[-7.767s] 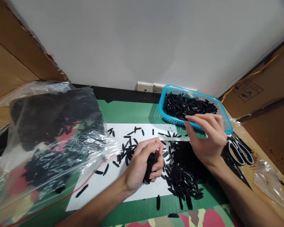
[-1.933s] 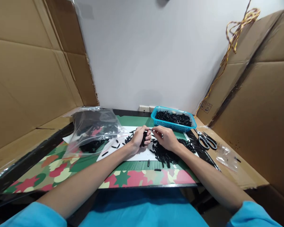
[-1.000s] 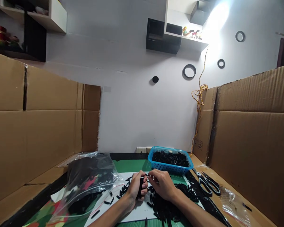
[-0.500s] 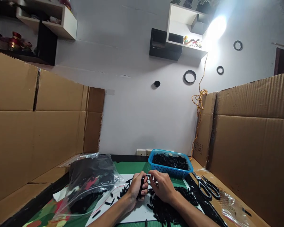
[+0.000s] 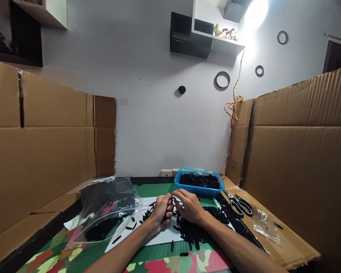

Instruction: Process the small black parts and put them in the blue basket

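Hands [image 5: 176, 207] unmoved on black pieces [image 5: 193, 231]; view shifted.

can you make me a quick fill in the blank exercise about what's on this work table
1. The basket behind the hands, filled with small black pieces, is coloured ____.
2. The left hand is closed around a bunch of ____ pieces.
3. The tool lying right of the basket, on the cardboard, is a pair of ____.
4. The clear plastic bag lies on the person's ____ side, while the right hand rests by the loose pile.

Missing words: blue; black; scissors; left
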The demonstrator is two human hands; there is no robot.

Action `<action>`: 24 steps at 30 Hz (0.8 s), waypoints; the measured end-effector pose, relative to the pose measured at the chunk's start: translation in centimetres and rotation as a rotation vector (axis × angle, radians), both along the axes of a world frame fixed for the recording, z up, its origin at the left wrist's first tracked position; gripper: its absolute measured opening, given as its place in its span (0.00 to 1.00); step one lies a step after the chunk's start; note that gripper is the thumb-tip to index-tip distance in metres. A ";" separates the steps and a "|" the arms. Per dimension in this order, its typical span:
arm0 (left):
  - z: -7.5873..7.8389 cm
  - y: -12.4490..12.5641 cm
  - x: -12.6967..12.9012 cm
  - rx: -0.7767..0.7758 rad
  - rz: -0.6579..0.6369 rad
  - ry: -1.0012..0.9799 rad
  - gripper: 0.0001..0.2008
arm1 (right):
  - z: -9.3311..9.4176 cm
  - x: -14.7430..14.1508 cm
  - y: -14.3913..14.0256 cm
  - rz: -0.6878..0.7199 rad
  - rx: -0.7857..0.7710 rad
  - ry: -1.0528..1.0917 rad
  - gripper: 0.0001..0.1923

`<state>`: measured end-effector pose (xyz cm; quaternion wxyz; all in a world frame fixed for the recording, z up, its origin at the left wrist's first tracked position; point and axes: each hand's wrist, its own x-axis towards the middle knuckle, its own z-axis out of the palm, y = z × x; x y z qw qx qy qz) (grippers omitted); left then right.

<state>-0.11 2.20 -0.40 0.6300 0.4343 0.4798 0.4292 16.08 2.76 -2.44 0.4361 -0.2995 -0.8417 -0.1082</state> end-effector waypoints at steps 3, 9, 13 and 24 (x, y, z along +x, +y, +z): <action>0.1 -0.1 0.1 -0.003 0.000 0.014 0.21 | 0.0 0.0 0.2 0.011 0.004 0.000 0.15; 0.0 -0.4 -0.1 0.044 0.018 0.000 0.17 | -0.2 -0.4 0.5 0.027 0.051 0.002 0.12; 0.1 -0.5 0.0 0.115 0.020 -0.034 0.26 | -0.2 -0.5 0.7 0.018 0.083 0.028 0.08; 0.2 -0.3 0.1 0.169 -0.016 -0.056 0.30 | -0.4 -0.8 1.2 -0.006 0.105 0.073 0.05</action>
